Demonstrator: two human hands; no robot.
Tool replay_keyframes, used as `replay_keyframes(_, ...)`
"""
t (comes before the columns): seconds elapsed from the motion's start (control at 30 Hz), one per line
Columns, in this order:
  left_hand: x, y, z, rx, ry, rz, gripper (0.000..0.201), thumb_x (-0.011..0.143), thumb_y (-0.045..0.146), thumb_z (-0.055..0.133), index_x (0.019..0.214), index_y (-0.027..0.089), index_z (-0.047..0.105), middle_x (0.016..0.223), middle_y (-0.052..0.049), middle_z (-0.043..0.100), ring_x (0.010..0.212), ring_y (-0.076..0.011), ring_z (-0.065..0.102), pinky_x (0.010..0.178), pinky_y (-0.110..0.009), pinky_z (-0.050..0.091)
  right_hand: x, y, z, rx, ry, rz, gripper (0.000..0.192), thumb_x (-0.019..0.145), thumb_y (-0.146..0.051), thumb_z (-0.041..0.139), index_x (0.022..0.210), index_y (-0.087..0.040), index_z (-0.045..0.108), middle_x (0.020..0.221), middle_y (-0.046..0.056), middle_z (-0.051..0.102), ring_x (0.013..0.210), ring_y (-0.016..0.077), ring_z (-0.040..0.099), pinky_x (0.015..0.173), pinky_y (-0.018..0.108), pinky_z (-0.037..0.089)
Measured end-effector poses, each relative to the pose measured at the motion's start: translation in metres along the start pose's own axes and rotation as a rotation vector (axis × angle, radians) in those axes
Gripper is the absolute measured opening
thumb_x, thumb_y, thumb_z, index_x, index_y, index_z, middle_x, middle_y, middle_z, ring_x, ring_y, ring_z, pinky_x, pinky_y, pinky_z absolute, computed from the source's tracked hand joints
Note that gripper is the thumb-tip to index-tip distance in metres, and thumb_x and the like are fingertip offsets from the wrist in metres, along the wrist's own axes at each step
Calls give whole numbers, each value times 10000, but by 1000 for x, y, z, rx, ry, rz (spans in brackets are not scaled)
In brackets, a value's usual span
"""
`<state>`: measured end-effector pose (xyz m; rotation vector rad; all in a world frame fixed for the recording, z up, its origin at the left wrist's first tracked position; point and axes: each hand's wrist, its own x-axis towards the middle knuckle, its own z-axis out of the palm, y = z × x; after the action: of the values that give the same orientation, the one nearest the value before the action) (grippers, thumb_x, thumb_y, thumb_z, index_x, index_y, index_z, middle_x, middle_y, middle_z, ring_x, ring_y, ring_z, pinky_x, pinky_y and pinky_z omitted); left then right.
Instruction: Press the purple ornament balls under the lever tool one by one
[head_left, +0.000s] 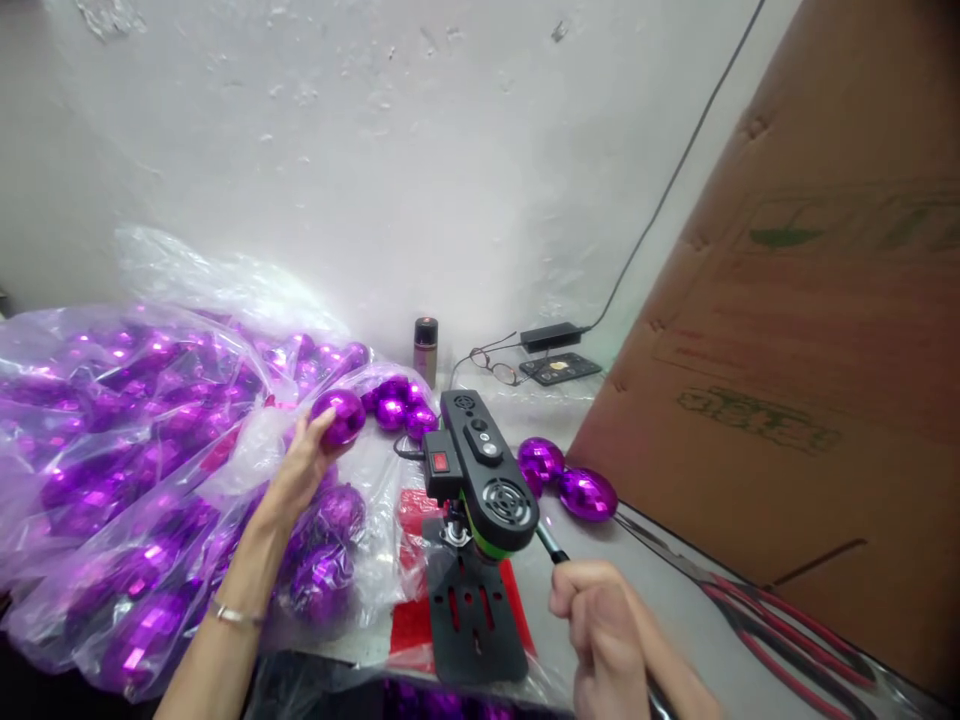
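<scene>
Nearest, right hand (600, 620) grips a lever (551, 545) beside the black machine (480, 480); left hand (304, 470) grasps a purple bauble (339, 416) above the bauble-filled bags (112, 450).

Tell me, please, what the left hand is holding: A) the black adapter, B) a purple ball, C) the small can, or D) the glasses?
B: the left hand grips a shiny purple ball just above the open bags, while the glasses, can and adapter lie untouched by the wall.
</scene>
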<state>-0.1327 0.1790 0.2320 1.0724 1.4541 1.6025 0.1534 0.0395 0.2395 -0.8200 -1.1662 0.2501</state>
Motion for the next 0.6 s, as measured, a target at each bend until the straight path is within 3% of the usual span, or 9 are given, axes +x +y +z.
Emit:
replay_keyframes(0.07, -38, 0, -7, -185, -84, -61, 688, 973, 679, 759, 1444, 186, 667, 1423, -146, 809, 1307, -340, 795, 1140, -535, 679, 6, 1, -3, 4, -48, -57, 453, 1173, -215, 609, 721, -196, 619, 627, -28, 553, 510, 83, 505, 513, 273, 367)
replay_keyframes(0.17, -112, -25, -5, -339, -103, -181, 924, 781, 773, 946, 1469, 209, 697, 1428, -159, 820, 1321, -406, 799, 1140, -554, 682, 13, -6, -2, -9, -44, 0, 477, 1189, -255, 597, 716, -197, 613, 652, -23, 558, 533, 84, 509, 527, 267, 380)
replay_keyframes(0.27, -181, -67, 20, -251, -60, -314, 1078, 638, 819, 1017, 1483, 237, 688, 1349, -178, 849, 1275, -448, 820, 1119, -583, 680, 19, -15, 1, -42, -76, 53, 539, 1199, -352, 592, 681, -204, 580, 638, -17, 542, 538, 94, 493, 486, 275, 303)
replay_keyframes(0.33, -209, -90, 42, -244, -55, -325, 1071, 599, 775, 1052, 1451, 237, 687, 1333, -172, 854, 1280, -450, 819, 1135, -584, 670, 20, -18, 2, -61, -91, 63, 558, 1199, -384, 590, 671, -207, 564, 637, -17, 548, 530, 94, 456, 485, 281, 289)
replay_keyframes(0.47, -221, -109, 68, -260, -27, -333, 945, 674, 750, 1032, 1399, 223, 735, 1452, -177, 829, 1417, -418, 760, 1219, -529, 617, 18, -17, -2, -82, -84, 66, 507, 1201, -340, 583, 711, -211, 572, 655, -27, 556, 537, 91, 460, 512, 280, 329)
replay_keyframes(0.6, -213, -109, 57, -460, -138, -513, 786, 878, 863, 817, 1307, 204, 836, 1320, -175, 895, 1305, -417, 830, 1106, -536, 687, 17, -13, -6, -57, -173, -27, 454, 1197, -209, 548, 743, -214, 530, 667, -35, 575, 580, 82, 544, 516, 244, 337)
